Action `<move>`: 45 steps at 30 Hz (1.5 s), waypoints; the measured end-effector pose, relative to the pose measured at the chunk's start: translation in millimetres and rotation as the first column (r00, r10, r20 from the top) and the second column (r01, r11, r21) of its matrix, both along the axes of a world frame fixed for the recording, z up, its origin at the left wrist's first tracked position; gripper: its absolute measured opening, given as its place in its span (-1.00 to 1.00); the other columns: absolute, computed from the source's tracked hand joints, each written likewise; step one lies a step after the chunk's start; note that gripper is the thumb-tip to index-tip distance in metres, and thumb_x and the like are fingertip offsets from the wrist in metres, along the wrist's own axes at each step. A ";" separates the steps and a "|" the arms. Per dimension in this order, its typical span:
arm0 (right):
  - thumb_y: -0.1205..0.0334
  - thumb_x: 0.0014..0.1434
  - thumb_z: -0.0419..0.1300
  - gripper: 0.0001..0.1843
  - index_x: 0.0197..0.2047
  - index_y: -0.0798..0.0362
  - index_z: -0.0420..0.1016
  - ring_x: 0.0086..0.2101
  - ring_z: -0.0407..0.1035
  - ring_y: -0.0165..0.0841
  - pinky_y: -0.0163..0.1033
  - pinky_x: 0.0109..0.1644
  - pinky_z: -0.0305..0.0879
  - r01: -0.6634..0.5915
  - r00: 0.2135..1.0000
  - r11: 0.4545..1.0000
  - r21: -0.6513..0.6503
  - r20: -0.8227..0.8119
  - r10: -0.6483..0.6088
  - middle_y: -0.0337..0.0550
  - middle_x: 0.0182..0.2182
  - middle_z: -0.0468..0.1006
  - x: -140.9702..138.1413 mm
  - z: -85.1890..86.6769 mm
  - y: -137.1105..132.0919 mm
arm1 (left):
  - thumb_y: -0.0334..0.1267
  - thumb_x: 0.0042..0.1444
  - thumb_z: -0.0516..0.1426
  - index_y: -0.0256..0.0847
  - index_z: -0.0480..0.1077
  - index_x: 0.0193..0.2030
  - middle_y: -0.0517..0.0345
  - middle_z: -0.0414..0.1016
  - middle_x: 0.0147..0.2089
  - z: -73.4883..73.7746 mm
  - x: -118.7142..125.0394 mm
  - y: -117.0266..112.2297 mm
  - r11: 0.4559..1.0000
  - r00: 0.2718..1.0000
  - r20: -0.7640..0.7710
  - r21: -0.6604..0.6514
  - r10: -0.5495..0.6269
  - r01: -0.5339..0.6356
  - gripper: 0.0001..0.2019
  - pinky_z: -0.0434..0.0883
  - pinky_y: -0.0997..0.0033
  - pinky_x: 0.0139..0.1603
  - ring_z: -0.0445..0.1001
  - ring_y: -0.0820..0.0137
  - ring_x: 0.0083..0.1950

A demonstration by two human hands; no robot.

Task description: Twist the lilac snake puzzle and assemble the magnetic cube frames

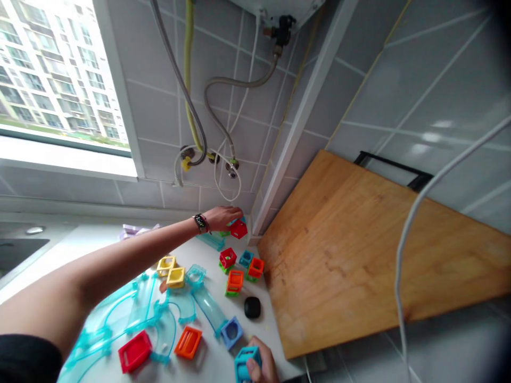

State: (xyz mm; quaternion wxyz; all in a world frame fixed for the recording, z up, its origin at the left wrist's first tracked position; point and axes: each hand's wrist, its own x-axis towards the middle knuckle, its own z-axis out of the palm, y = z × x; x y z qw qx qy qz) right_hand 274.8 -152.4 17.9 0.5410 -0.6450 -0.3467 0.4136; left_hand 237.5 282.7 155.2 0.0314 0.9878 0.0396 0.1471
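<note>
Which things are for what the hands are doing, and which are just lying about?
Probably part of it:
turquoise block, held in the right hand
red block, by the left hand
yellow blocks
orange blocks
clear turquoise track pieces

Probably just there:
black rounded object, maybe a case
wooden board
hanging white cable

A bright window point(64, 74) opens in a grey tiled wall point(146, 114).

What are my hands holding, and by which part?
Your right hand holds a blue block by its right side. Your left hand is at a red block; whether it grips that cannot be told.
</note>
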 end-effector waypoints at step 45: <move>0.16 0.18 0.41 -0.28 0.38 -0.14 0.37 0.08 0.52 -0.13 -0.17 0.02 0.55 -0.387 0.904 0.897 0.214 0.279 0.323 -0.03 0.18 0.55 -146.8 158.2 -185.3 | -0.09 -0.02 0.45 -0.26 0.56 0.08 -0.15 0.65 0.08 -4.5 -345.5 -488.2 -0.167 0.875 -0.036 -0.985 0.482 0.051 -0.47 0.53 0.01 0.15 0.61 -0.05 0.10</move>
